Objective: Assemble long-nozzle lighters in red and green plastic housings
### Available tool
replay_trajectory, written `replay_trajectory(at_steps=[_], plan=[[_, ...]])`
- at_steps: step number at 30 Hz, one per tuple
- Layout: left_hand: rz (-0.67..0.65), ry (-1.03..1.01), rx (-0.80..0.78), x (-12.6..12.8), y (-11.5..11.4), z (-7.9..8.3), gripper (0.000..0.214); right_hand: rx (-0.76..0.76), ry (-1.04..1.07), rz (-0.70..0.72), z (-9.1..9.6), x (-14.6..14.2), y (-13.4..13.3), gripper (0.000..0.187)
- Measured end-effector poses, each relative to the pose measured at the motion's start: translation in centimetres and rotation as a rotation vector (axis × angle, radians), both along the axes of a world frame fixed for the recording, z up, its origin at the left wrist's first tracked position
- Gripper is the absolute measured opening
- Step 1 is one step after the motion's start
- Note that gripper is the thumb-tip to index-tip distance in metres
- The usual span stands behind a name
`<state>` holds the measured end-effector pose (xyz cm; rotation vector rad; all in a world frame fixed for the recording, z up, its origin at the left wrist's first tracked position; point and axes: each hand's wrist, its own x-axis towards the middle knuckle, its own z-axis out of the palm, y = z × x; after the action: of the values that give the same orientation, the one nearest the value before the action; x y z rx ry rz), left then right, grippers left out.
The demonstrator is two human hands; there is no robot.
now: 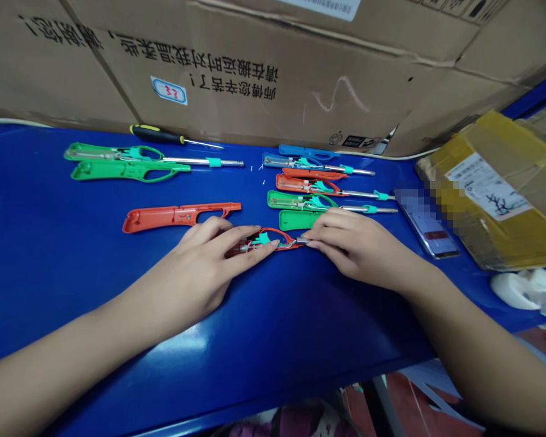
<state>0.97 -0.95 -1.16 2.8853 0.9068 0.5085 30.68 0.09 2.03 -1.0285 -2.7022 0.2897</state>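
Observation:
An opened red long-nosed lighter point(277, 235) lies on the blue table, its clear fuel tank, turquoise trigger and a wire showing in the half-shell. My left hand point(213, 252) holds it down by the handle, thumb and fingers closed around it. At its front end, my right hand point(350, 243) pinches the metal tube point(302, 240); most of the tube is hidden by the fingers. A loose red shell half point(177, 216) lies just beyond my left hand. Beyond my right hand is a green shell half point(298, 219), partly covered by it.
Opened lighters in green point(300, 200), red point(309, 184) and blue point(300, 162) lie behind. Further left are another opened green lighter point(118, 153) and a screwdriver point(159, 135). A phone point(425, 224) and a taped parcel point(495, 194) stand right. Large cardboard point(255, 109) walls the back.

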Motion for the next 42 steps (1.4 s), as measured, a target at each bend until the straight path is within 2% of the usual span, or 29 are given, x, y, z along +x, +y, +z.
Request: replay_trajectory(at_steps=[8, 18, 24, 29, 32, 37, 42], plan=[[-0.046, -0.056, -0.049, -0.4, 0.5, 0.3, 0.058, -0.118, 0.088, -0.026, -0.3, 0.2, 0.2, 0.028], [-0.06, -0.027, -0.037, -0.4, 0.6, 0.2, 0.058, -0.117, 0.127, -0.01, -0.4, 0.1, 0.4, 0.025], [-0.075, -0.044, -0.056, -0.4, 0.7, -0.1, 0.057, 0.03, 0.076, 0.03, -0.8, 0.2, 0.5, 0.023], [-0.083, -0.053, -0.056, -0.3, 0.7, -0.1, 0.058, 0.287, -0.179, 0.084, -0.2, -0.2, -0.2, 0.027], [-0.087, -0.052, -0.049, -0.3, 0.7, -0.1, 0.057, 0.374, -0.293, 0.126, 0.2, -0.8, -0.5, 0.028], [-0.085, -0.055, -0.061, -0.2, 0.8, 0.0, 0.056, 0.403, -0.364, 0.148, 0.4, -1.8, -1.3, 0.029], [-0.084, -0.043, -0.055, -0.2, 0.7, 0.0, 0.058, 0.389, -0.3, 0.054, 0.0, -1.7, -1.6, 0.021]])
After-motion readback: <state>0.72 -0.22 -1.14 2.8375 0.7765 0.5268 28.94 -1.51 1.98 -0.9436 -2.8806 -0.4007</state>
